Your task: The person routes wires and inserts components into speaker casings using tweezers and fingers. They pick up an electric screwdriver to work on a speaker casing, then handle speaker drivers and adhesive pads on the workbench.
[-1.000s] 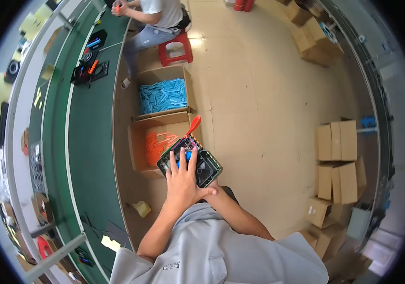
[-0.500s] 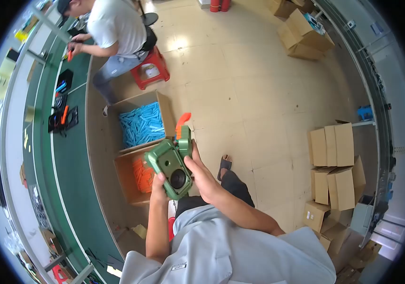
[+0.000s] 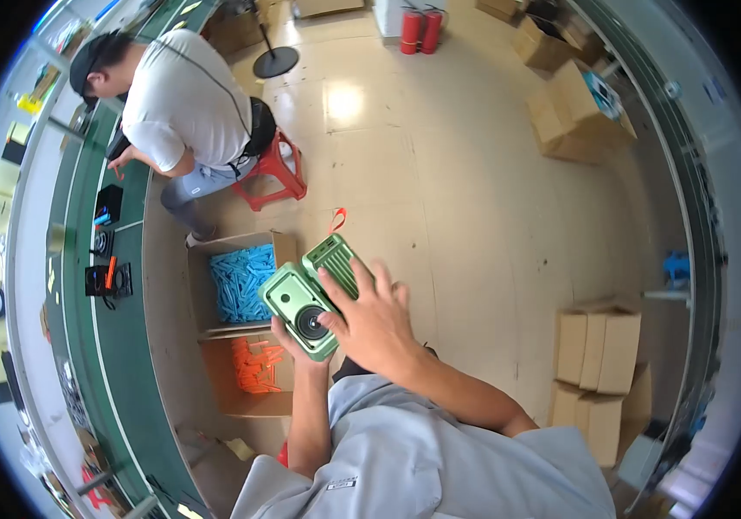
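A green device casing [image 3: 291, 298] with a round black speaker rests in my left hand [image 3: 301, 349], whose fingers go under its lower left side. Joined or held against it on the right is a ribbed green part [image 3: 332, 258], with an orange strap [image 3: 338, 220] at its top end. My right hand [image 3: 376, 313] lies over the lower right of the two parts, fingers spread across the ribs and the thumb by the speaker. The undersides of the parts are hidden.
Below my hands on the left stand a box of blue pieces [image 3: 284, 250] and a box of orange pieces [image 3: 277, 403]. A green workbench [image 3: 132, 355] runs along the left. A co-worker [image 3: 189, 104] sits on a red stool [image 3: 277, 177]. Cardboard boxes [image 3: 597, 350] stand at right.
The casing has turned from its open inner side to its outer speaker face. My right hand has shifted from gripping the side to lying spread over the ribbed part. The view has moved.
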The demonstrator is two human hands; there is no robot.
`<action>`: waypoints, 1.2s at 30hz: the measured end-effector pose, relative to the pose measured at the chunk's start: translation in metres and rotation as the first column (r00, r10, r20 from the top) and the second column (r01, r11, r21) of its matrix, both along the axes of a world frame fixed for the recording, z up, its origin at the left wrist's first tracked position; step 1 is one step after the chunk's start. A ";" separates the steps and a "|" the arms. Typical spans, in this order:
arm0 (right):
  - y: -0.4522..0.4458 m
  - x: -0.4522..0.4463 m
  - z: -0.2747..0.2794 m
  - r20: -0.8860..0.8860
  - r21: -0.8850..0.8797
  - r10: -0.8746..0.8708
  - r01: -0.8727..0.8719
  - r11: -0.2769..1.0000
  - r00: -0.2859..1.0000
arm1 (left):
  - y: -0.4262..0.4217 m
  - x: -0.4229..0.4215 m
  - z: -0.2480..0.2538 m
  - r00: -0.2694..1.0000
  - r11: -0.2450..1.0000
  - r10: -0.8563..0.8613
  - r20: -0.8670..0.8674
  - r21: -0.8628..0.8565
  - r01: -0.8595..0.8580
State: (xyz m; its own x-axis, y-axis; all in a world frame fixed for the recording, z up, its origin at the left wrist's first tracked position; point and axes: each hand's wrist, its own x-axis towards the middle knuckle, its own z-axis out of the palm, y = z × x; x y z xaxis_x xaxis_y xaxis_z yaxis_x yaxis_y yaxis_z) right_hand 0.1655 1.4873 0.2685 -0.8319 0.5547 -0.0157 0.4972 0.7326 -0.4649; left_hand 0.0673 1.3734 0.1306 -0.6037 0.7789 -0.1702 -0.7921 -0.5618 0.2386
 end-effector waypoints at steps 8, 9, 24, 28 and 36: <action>0.196 -0.081 -0.012 -0.278 -0.058 0.087 -0.107 0.993 0.957 | 0.177 -0.085 -0.009 0.995 0.989 0.100 -0.020 -0.107 -0.102; 0.210 -0.089 -0.007 -0.264 -0.114 0.066 -0.100 0.988 0.962 | 0.187 -0.096 -0.006 0.998 0.998 0.067 0.009 -0.018 -0.067; 0.558 -0.296 0.000 -0.102 -0.465 0.048 -0.090 0.881 0.994 | 0.497 -0.296 0.024 0.990 0.986 0.105 -0.090 -0.118 -0.115; 0.642 -0.363 0.012 -0.153 -0.500 0.123 -0.184 0.846 0.981 | 0.568 -0.346 0.033 0.980 0.981 0.193 -0.050 0.029 -0.191; 0.746 -0.511 0.017 -0.115 -0.673 0.283 -0.284 0.683 0.952 | 0.659 -0.431 0.030 0.933 0.899 0.356 0.056 0.251 -0.358</action>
